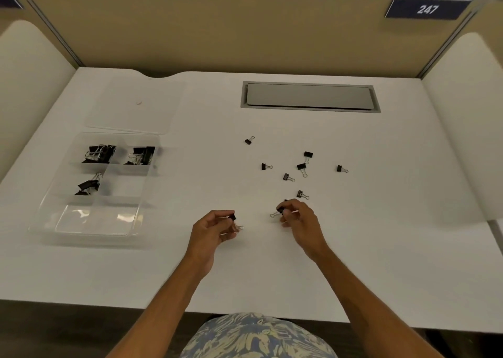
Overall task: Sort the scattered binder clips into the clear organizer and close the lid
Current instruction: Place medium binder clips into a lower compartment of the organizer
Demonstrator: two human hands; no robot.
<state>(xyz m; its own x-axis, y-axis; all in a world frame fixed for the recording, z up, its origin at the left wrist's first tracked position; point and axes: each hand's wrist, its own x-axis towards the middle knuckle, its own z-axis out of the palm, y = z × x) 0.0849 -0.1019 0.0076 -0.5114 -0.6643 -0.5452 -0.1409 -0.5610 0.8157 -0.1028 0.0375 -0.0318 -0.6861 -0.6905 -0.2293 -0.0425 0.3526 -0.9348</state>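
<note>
Currently mid-pickup: the left hand pinches a small binder clip, the right hand another. Next, both should probably go left into the clear organizer.

One wide-angle camera, worn on the head, faces forward and steeply down; the white desk lies close beneath, filling the frame; the cubicle partition bounds its far edge.

I see a white desk with a grey hatch set flush near its far edge. On its left sits the clear organizer, with its lid lying flat just behind it. Right of centre, several small black binder clips lie loosely scattered.
</note>
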